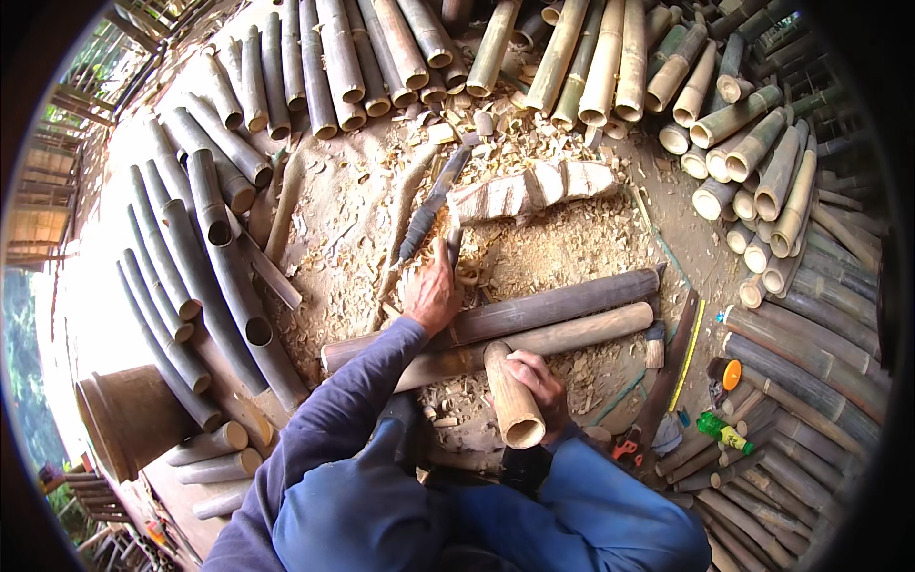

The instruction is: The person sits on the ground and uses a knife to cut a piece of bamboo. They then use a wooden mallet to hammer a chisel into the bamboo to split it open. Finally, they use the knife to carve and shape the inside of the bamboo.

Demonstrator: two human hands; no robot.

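My right hand (538,383) grips a short bamboo tube (513,405) from its right side, the tube's pale open end tilted toward me. Farther forward, my left hand (435,294) is closed around something mostly hidden; a dark narrow piece (454,244) sticks out past its fingers. Just beyond that hand lies a machete (437,202) with a dark wrapped handle. Two long bamboo poles, a dark one (553,303) and a lighter one (581,334), lie crosswise under my left wrist and beyond the short tube. Past them rests a pale, notched wooden block (534,194).
Wood shavings (534,253) cover the ground. Cut bamboo tubes stand in rows at the left (200,267), far side (343,57) and right (762,153). A brown bucket (133,419) is at lower left. Orange-handled scissors (626,448), a yellow measuring strip (688,355) and a green bottle (724,432) lie right.
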